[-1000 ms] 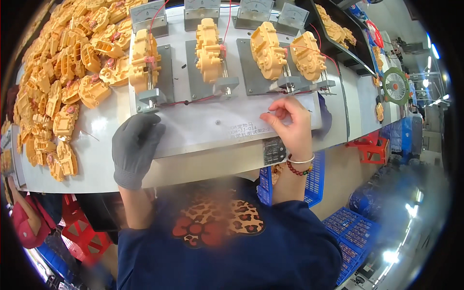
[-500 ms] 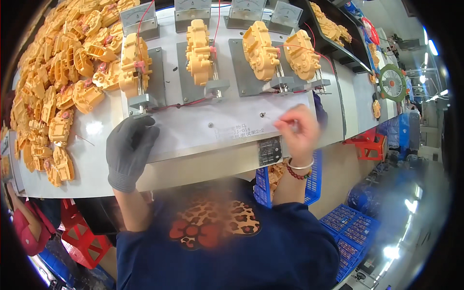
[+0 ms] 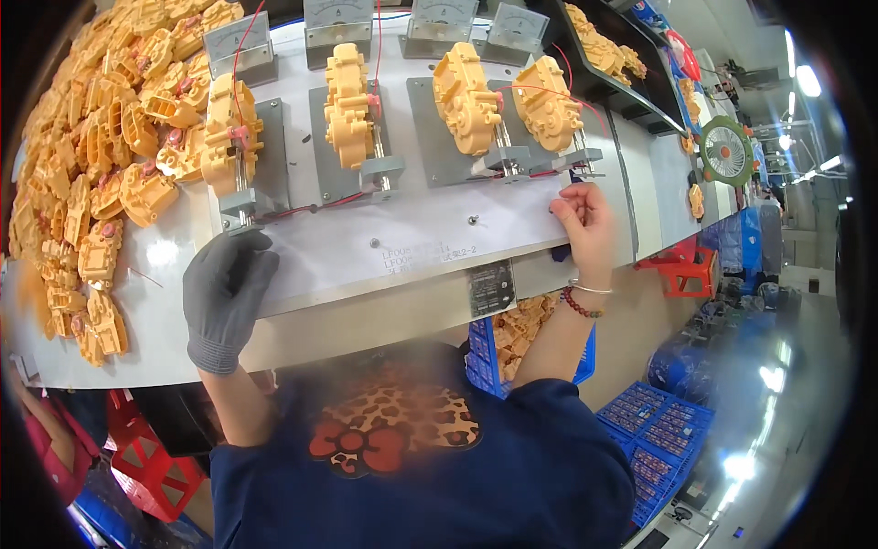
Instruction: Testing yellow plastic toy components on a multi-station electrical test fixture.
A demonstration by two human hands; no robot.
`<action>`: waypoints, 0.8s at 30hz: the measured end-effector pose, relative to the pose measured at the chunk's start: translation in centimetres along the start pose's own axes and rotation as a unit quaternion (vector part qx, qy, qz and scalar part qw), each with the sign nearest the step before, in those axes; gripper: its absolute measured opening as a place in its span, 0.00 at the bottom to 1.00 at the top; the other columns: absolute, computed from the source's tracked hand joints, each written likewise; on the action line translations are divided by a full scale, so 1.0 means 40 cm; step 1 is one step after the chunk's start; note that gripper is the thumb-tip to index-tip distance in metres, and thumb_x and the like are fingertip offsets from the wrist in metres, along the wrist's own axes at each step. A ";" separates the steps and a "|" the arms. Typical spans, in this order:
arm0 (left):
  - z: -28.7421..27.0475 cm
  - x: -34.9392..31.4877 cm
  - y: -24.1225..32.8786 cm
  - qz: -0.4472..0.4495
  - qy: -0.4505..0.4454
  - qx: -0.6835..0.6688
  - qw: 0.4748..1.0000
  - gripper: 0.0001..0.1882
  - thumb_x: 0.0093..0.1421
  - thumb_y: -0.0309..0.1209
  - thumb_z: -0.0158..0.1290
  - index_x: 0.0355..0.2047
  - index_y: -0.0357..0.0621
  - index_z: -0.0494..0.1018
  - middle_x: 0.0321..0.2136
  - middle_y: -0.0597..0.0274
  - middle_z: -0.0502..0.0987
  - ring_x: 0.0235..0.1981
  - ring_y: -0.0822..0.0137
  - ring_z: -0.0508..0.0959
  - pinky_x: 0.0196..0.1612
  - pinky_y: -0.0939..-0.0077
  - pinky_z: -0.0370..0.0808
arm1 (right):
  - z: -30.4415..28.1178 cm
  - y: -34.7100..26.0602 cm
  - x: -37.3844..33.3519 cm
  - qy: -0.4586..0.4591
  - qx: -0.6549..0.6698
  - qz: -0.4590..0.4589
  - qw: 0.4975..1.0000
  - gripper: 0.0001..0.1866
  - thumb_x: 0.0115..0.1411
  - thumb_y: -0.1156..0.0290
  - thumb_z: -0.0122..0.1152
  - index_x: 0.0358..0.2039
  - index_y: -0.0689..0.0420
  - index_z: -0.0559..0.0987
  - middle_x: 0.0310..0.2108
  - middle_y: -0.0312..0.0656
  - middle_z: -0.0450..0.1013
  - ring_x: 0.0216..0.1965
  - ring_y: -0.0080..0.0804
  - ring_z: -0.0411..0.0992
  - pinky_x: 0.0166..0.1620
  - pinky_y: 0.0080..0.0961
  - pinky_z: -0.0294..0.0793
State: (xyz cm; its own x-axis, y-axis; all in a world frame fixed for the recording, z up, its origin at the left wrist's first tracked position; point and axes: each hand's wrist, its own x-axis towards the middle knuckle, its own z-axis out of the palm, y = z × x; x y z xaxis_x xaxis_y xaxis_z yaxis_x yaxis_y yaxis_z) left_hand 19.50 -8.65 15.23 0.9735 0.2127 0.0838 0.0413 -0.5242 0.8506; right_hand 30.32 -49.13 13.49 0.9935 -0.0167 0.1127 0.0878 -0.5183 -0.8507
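Several yellow plastic gearbox housings stand in a row on grey metal plates: one at the left (image 3: 232, 133), one beside it (image 3: 347, 105), and two to the right (image 3: 465, 96) (image 3: 549, 102). Metal rods and a grey block (image 3: 240, 203) sit at the near end of the leftmost housing. Just below this block is my left hand (image 3: 229, 297), in a grey glove, its fingers curled; whatever they grip is hidden. My right hand (image 3: 590, 233), bare, is at the right end of the white sheet (image 3: 430, 220), thumb and forefinger pinched together. Anything between those fingertips is too small to name.
A large heap of yellow housings (image 3: 82, 174) covers the table's left side. Analog meters (image 3: 338, 23) stand behind the plates, joined by red wires. A black tray (image 3: 631, 69) and a green fan (image 3: 727, 151) are at right. Below the table edge sits a blue crate (image 3: 480, 357).
My right hand has moved right, away from the screw on the white sheet. My left hand stays by the leftmost block. The whole view has shifted slightly.
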 end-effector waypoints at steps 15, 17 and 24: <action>-0.020 0.004 0.009 0.069 -0.004 0.097 0.993 0.10 0.50 0.30 0.60 0.34 0.46 0.76 0.28 0.59 0.76 0.28 0.60 0.76 0.33 0.69 0.73 | -0.016 0.120 -0.059 0.079 -0.382 -0.128 0.912 0.28 0.48 0.77 0.58 0.53 0.58 0.69 0.42 0.49 0.69 0.46 0.50 0.66 0.49 0.37 0.66; -0.022 0.003 0.010 0.035 -0.019 0.068 0.997 0.10 0.50 0.30 0.60 0.33 0.46 0.75 0.28 0.60 0.76 0.28 0.59 0.76 0.33 0.69 0.73 | -0.011 0.144 -0.053 0.089 -0.323 -0.082 0.939 0.27 0.46 0.78 0.57 0.51 0.61 0.70 0.41 0.50 0.69 0.44 0.51 0.67 0.48 0.38 0.67; -0.024 0.008 -0.004 0.104 -0.006 0.076 0.992 0.08 0.51 0.29 0.59 0.31 0.41 0.74 0.25 0.58 0.74 0.25 0.60 0.73 0.30 0.71 0.70 | 0.003 0.216 -0.028 0.209 -0.343 -0.054 0.914 0.14 0.63 0.67 0.47 0.41 0.65 0.72 0.34 0.58 0.70 0.37 0.58 0.68 0.41 0.43 0.66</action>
State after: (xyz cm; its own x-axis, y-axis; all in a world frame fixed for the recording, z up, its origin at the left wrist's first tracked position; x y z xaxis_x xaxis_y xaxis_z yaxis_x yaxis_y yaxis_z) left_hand 19.59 -7.71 15.61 0.9670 0.0775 0.2428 -0.1286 -0.6742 0.7273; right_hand 29.99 -53.51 5.95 0.8547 -0.1847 0.4851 -0.0253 -0.9482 -0.3166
